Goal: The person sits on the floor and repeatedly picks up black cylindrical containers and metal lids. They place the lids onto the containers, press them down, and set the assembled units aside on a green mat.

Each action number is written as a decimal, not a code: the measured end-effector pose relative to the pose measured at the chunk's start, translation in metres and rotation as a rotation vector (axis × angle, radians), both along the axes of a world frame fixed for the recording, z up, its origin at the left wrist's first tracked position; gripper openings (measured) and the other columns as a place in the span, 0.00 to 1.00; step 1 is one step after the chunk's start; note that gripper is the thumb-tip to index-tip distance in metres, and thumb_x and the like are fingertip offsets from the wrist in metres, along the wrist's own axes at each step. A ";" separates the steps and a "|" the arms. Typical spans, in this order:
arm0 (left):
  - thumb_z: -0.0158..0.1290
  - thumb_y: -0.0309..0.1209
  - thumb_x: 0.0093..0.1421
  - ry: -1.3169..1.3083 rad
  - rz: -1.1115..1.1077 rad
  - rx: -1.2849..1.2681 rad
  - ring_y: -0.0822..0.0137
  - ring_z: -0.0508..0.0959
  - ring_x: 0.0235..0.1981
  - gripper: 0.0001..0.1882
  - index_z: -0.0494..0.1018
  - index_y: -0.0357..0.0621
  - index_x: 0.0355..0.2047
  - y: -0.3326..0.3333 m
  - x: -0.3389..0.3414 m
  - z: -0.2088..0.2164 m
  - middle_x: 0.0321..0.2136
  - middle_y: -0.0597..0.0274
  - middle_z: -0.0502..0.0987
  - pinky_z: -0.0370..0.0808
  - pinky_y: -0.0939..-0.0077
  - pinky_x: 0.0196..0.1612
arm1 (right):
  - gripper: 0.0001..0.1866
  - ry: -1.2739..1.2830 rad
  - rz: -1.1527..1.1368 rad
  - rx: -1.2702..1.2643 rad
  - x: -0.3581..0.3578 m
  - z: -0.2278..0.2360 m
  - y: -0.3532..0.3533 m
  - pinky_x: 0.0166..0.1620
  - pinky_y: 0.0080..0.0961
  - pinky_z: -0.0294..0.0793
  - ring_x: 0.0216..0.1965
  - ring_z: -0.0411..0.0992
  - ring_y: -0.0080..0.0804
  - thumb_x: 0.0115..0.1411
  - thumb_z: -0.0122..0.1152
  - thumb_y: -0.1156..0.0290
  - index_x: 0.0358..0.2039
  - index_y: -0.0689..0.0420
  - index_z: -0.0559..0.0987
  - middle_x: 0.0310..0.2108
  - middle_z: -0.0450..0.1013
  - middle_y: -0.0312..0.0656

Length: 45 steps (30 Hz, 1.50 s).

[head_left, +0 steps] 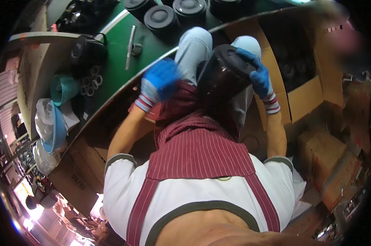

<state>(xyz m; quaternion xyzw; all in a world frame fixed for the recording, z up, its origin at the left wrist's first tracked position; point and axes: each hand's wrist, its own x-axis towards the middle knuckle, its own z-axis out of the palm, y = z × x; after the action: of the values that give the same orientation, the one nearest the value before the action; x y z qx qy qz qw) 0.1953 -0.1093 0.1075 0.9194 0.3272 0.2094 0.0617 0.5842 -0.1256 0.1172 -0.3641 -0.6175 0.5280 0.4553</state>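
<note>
A glossy black cylindrical canister (222, 78) with a ridged round top leans across my lap, tilted between my knees. My right hand (257, 74), in a blue-coated knit glove, grips its top edge, with fingers over the rim. To the left of the canister, apart from it, is my gloved left hand (160, 78). Motion smears that hand's fingers, so whether they are closed does not show. The canister's lower end is lost in the dark folds of my maroon striped apron (202, 153).
Several similar black canisters (160, 18) stand on the green tabletop (115, 49). A metal T-shaped tool (131, 48), white rings (90, 84), a teal cup (62, 89) and a blue basin (59, 127) are at left. An open cardboard box (306, 99) holding dark parts stands at right.
</note>
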 end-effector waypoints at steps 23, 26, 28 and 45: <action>0.58 0.45 0.67 0.287 0.344 -0.842 0.45 0.85 0.40 0.35 0.62 0.40 0.67 -0.001 0.080 0.118 0.42 0.39 0.82 0.82 0.55 0.44 | 0.48 0.182 -0.191 -0.123 -0.098 -0.035 -0.039 0.66 0.39 0.70 0.65 0.67 0.47 0.70 0.57 0.52 0.76 0.55 0.40 0.65 0.64 0.54; 0.55 0.46 0.68 0.454 0.503 -0.872 0.43 0.85 0.39 0.37 0.57 0.41 0.70 -0.003 0.104 0.125 0.41 0.39 0.83 0.82 0.53 0.43 | 0.31 0.260 -0.086 -0.123 -0.091 -0.034 0.020 0.63 0.39 0.76 0.59 0.74 0.43 0.73 0.53 0.58 0.72 0.54 0.58 0.61 0.69 0.50; 0.54 0.48 0.68 0.560 0.567 -0.860 0.42 0.85 0.40 0.39 0.53 0.41 0.71 -0.010 0.126 0.138 0.40 0.40 0.83 0.82 0.52 0.43 | 0.28 -0.151 0.081 0.007 -0.094 -0.039 0.063 0.62 0.43 0.76 0.58 0.75 0.47 0.71 0.57 0.57 0.67 0.55 0.69 0.60 0.71 0.49; 0.42 0.46 0.74 -0.181 0.259 -0.794 0.51 0.83 0.24 0.26 0.66 0.46 0.65 -0.002 0.053 0.074 0.24 0.45 0.81 0.81 0.57 0.30 | 0.18 0.350 -0.037 -0.110 -0.097 -0.016 0.012 0.56 0.35 0.80 0.52 0.79 0.37 0.75 0.47 0.63 0.53 0.61 0.79 0.51 0.79 0.47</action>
<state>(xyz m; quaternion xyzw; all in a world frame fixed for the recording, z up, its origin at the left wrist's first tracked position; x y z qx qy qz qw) 0.2487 -0.1111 0.1819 0.7534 0.4885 0.1532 0.4126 0.4868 -0.1136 0.1016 -0.3022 -0.4924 0.6079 0.5447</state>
